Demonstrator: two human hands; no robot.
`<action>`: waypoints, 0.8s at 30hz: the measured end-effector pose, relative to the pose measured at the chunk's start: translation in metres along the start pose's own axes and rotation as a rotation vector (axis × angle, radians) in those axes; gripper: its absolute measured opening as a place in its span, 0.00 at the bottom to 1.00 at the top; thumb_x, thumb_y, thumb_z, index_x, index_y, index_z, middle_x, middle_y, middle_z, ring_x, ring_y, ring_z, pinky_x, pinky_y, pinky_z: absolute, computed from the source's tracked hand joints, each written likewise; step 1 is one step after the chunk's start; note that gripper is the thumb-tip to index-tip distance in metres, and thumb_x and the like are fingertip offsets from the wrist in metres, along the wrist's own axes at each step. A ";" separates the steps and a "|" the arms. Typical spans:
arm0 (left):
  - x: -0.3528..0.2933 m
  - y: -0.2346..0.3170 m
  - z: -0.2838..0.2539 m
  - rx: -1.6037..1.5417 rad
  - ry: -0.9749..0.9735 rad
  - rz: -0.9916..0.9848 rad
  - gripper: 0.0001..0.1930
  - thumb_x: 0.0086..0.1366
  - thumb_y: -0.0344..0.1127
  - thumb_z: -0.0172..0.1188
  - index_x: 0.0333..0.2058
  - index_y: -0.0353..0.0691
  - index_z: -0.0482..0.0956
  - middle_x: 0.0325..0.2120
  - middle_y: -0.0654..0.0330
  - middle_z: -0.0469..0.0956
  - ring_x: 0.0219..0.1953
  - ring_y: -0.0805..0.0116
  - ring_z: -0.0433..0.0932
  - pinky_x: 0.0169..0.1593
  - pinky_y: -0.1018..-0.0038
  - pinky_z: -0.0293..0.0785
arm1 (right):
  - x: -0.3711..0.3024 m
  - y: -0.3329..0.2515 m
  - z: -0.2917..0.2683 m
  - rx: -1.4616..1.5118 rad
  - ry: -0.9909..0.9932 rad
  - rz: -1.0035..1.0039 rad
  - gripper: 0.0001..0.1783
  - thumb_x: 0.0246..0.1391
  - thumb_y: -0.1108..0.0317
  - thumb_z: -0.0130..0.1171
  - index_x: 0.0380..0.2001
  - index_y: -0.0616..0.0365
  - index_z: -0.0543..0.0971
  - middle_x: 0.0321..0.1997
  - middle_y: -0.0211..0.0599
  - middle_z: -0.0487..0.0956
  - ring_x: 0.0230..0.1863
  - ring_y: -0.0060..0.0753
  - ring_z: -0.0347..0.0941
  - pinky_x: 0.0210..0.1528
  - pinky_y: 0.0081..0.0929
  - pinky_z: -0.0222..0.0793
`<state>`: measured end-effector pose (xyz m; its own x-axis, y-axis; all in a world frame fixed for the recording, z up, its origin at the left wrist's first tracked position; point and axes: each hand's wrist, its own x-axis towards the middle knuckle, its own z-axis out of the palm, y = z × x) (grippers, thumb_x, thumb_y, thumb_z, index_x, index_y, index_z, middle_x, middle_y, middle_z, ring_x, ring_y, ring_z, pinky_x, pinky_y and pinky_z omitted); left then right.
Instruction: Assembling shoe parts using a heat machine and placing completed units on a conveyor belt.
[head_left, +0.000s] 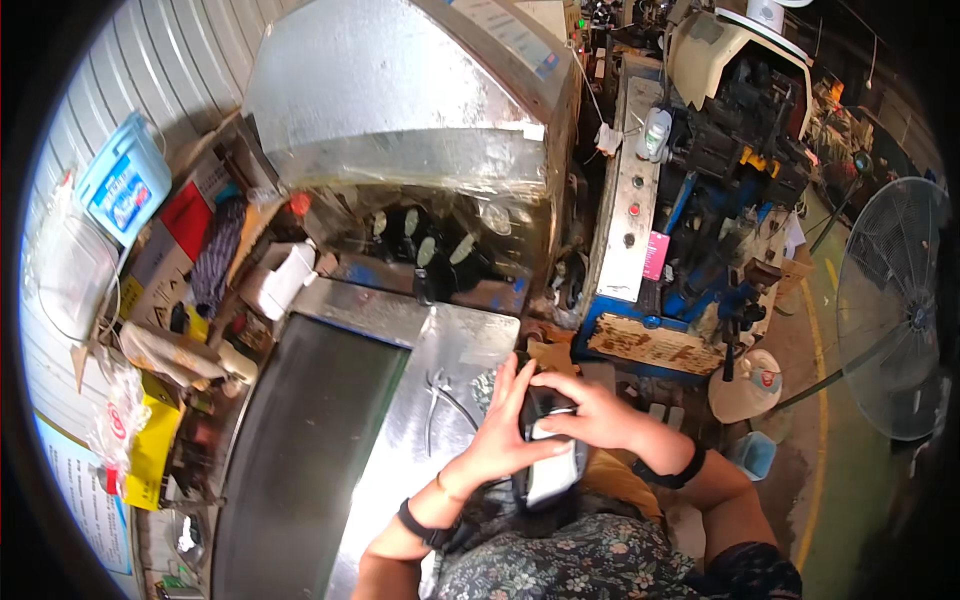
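Observation:
Both hands are closed around a black shoe (551, 474) with a pale, flat face turned up, held just in front of my body. My left hand (500, 430) grips its left side, fingers pointing away from me and the thumb lying across it. My right hand (592, 415) wraps over the far right side, thumb pressed on the shoe near the pale face. The fingers partly hide the shoe's far end. A pair of pliers (434, 397) with long curved handles lies on the metal tabletop (385, 475), left of my left hand.
A dark conveyor belt (310, 450) runs along the left. Ahead, a metal-hooded machine (400, 100) has several black, shoe-like pieces (428, 250) under its hood. At right stand a blue-and-white machine (625, 200), a white container (745, 385) and a large fan (895, 310).

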<state>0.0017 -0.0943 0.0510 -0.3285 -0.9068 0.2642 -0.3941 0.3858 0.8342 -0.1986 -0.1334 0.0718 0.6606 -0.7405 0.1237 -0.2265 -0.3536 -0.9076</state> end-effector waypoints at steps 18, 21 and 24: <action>0.006 -0.012 0.050 0.122 0.187 0.061 0.42 0.50 0.32 0.67 0.61 0.31 0.54 0.63 0.31 0.50 0.63 0.26 0.53 0.65 0.45 0.53 | -0.016 0.026 0.014 -0.070 0.349 -0.026 0.27 0.48 0.73 0.63 0.54 0.60 0.73 0.54 0.52 0.76 0.55 0.52 0.74 0.56 0.37 0.69; 0.018 -0.012 0.039 0.154 0.108 -0.015 0.41 0.51 0.33 0.69 0.61 0.32 0.56 0.63 0.31 0.51 0.67 0.31 0.50 0.68 0.50 0.48 | -0.013 0.041 0.009 0.175 0.316 0.102 0.29 0.54 0.72 0.61 0.59 0.61 0.69 0.57 0.44 0.75 0.57 0.34 0.71 0.59 0.29 0.65; 0.032 -0.007 0.017 0.209 0.104 0.023 0.41 0.50 0.35 0.70 0.61 0.35 0.60 0.65 0.35 0.51 0.69 0.34 0.47 0.69 0.51 0.45 | -0.040 0.061 0.046 0.645 0.435 0.092 0.28 0.61 0.73 0.54 0.63 0.65 0.63 0.62 0.38 0.69 0.64 0.29 0.60 0.67 0.30 0.53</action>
<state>-0.0205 -0.1228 0.0452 -0.2536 -0.9056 0.3399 -0.5598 0.4240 0.7119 -0.2058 -0.0993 -0.0074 0.2893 -0.9552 0.0622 0.2825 0.0231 -0.9590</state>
